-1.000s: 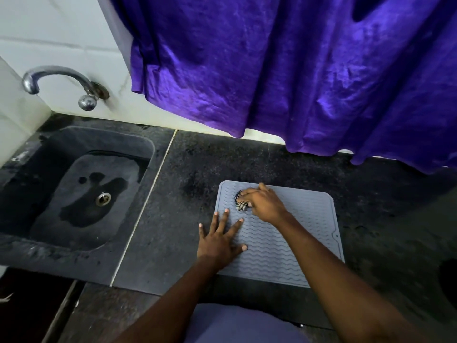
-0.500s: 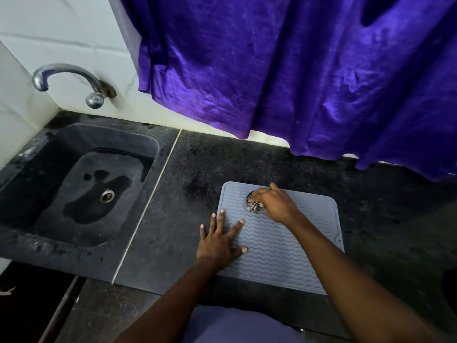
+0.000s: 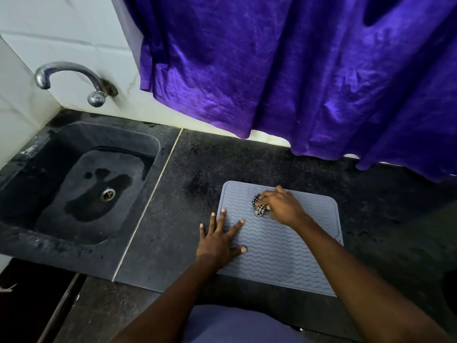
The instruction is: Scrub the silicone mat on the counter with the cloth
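head view: cloth [image 3: 259, 209] under right hand [image 3: 282, 206] (on mat [image 3: 284, 258])

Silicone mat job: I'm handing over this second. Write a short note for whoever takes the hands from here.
Left hand: open, fingers spread flat, pressing the left edge of the grey wavy-ribbed silicone mat onto the dark stone counter.
Right hand: grips the bunched black-and-white checked cloth against the mat's far part, left of centre.
Done: scrubbing is under way, but nothing on the mat shows which parts are already cleaned.
Left: probably work the cloth over the near and right areas while the other hand pins the mat.
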